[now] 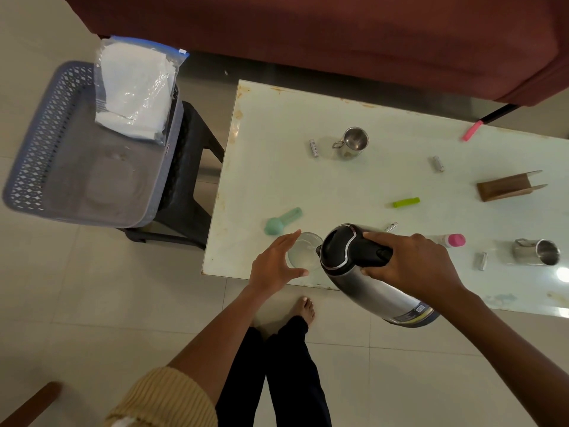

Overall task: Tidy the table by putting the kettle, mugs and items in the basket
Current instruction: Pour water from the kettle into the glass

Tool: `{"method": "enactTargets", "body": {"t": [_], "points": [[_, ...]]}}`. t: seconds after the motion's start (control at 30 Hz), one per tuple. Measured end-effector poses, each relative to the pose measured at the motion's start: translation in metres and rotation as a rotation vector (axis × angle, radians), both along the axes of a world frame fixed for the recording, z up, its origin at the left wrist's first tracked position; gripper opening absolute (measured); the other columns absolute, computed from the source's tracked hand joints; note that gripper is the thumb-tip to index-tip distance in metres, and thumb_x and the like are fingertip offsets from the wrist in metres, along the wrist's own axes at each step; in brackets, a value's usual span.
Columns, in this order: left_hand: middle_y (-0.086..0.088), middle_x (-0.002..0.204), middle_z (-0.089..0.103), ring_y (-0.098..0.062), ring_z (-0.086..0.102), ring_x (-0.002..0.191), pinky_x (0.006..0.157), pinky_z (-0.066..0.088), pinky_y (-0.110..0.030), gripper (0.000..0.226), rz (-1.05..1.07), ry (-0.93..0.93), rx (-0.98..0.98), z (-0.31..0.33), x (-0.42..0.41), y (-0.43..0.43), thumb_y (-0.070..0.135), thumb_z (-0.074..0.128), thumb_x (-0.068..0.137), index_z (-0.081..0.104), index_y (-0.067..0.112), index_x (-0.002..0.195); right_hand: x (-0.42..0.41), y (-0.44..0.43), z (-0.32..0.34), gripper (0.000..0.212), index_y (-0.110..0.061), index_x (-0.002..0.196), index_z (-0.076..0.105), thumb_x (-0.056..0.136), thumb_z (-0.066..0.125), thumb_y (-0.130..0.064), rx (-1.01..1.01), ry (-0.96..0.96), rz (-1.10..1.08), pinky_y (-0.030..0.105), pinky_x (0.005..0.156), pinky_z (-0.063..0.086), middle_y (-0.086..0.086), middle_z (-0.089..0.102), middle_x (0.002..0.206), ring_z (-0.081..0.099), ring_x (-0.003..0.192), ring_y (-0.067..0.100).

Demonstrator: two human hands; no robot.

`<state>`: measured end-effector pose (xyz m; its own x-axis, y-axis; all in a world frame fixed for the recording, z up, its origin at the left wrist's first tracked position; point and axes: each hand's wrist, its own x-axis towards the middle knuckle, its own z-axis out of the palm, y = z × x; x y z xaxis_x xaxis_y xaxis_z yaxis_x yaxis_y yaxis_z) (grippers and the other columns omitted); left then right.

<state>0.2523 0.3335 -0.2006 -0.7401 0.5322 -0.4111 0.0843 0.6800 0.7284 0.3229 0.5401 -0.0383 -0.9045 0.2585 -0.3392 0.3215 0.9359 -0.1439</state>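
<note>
My right hand (412, 263) grips the black handle of the steel kettle (363, 282), which is tilted with its spout over a clear glass (304, 251) holding some liquid. Around the glass's left side curls my left hand (274, 263). One steel mug (352, 143) stands upright at the table's far middle; another mug (537, 252) lies on its side at the right. The grey-blue basket (46, 143) rests on a black stool to the left, with a plastic bag of white cloth (135, 90) in it.
On the white table (277, 180) lie several batteries (313, 147), a green marker (406, 202), a pink marker (471, 131), a teal scoop (281, 221), a pink-capped bottle (452, 240) and a wooden holder (508, 186). A maroon sofa (308, 26) runs behind.
</note>
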Motion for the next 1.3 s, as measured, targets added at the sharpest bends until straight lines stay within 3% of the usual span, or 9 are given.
{"method": "enactTargets", "body": {"t": [0.4, 0.6, 1.3], "points": [[0.018, 0.14, 0.043, -0.007, 0.051, 0.119, 0.087, 0.044, -0.027, 0.091, -0.003, -0.002, -0.009, 0.002, 0.0, 0.0, 0.048, 0.078, 0.063, 0.03, 0.041, 0.14, -0.002, 0.0, 0.003, 0.055, -0.038, 0.119, 0.059, 0.067, 0.073, -0.047, -0.001, -0.011, 0.014, 0.011, 0.049, 0.019, 0.0, 0.072, 0.084, 0.064, 0.075, 0.022], [0.019, 0.141, 0.042, -0.006, 0.05, 0.121, 0.085, 0.04, -0.023, 0.09, -0.004, -0.013, -0.014, 0.002, -0.001, 0.0, 0.049, 0.077, 0.064, 0.03, 0.042, 0.14, -0.003, 0.001, 0.0, 0.056, -0.041, 0.121, 0.055, 0.067, 0.07, -0.05, -0.004, -0.043, -0.005, 0.023, 0.06, 0.033, 0.0, 0.072, 0.09, 0.065, 0.082, 0.023], [0.013, 0.146, 0.039, -0.011, 0.047, 0.126, 0.094, 0.043, -0.033, 0.091, 0.009, -0.022, -0.084, 0.011, -0.001, 0.005, 0.042, 0.078, 0.067, 0.026, 0.039, 0.143, 0.0, 0.004, -0.005, 0.056, -0.043, 0.123, 0.052, 0.07, 0.066, -0.051, -0.05, -0.055, -0.044, 0.028, 0.068, 0.043, 0.0, 0.07, 0.096, 0.064, 0.087, 0.025]]}}
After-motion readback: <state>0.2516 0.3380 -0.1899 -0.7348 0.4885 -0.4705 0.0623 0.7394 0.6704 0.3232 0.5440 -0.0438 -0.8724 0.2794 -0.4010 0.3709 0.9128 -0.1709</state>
